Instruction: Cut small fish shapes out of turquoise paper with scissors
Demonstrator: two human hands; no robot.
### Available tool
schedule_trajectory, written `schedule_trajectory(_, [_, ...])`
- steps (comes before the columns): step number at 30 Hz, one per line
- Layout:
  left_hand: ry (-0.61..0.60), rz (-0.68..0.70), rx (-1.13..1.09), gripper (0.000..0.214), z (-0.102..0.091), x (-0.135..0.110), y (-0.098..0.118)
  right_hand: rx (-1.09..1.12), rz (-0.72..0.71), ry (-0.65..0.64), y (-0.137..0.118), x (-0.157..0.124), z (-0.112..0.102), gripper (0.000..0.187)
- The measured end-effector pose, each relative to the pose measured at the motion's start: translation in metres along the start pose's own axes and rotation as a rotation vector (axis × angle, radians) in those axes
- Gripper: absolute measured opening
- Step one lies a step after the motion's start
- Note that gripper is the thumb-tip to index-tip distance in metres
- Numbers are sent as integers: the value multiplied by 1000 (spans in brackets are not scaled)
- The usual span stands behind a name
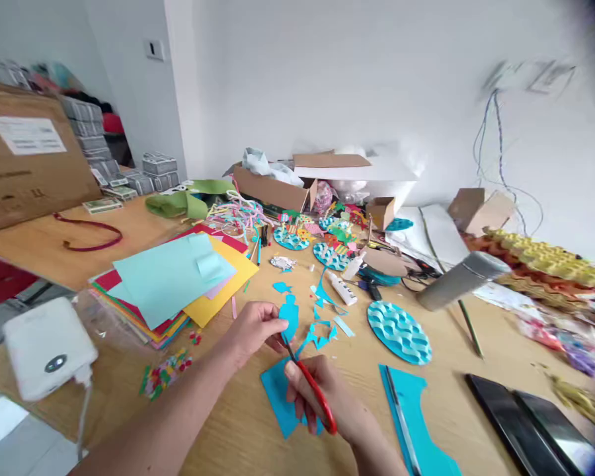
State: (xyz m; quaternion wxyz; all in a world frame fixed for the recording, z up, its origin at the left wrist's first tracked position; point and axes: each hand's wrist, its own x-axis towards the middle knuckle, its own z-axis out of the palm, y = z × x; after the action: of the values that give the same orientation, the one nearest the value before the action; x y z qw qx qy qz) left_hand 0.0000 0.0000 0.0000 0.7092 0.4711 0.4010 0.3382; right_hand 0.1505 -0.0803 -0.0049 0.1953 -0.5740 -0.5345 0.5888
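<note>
Pinched in my left hand (258,328) is a small blue paper cutout (289,316) with a rounded body and a narrower top. My right hand (322,396) grips red-handled scissors (313,387), their blades reaching up to the lower edge of that cutout. Beneath my right hand lies a piece of blue paper (277,390), partly covered by the hand. Blue paper scraps (321,335) are scattered just beyond, along with a small blue fish-like cutout (282,287). A drawn fish cutout (283,263) rests farther back.
To the left, stacked coloured paper (173,277) and a white power bank (50,347). On the right: a wavy blue oval (399,332), a grey tumbler (463,281), a pen (401,416) on blue paper (426,423), and black phones (496,423). A glue bottle (342,288) lies mid-table.
</note>
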Motion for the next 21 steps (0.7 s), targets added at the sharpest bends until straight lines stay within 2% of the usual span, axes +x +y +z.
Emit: schedule_trajectory(21, [-34, -25, -30, 26, 1, -5, 3, 1, 0, 17, -1, -3, 0, 63])
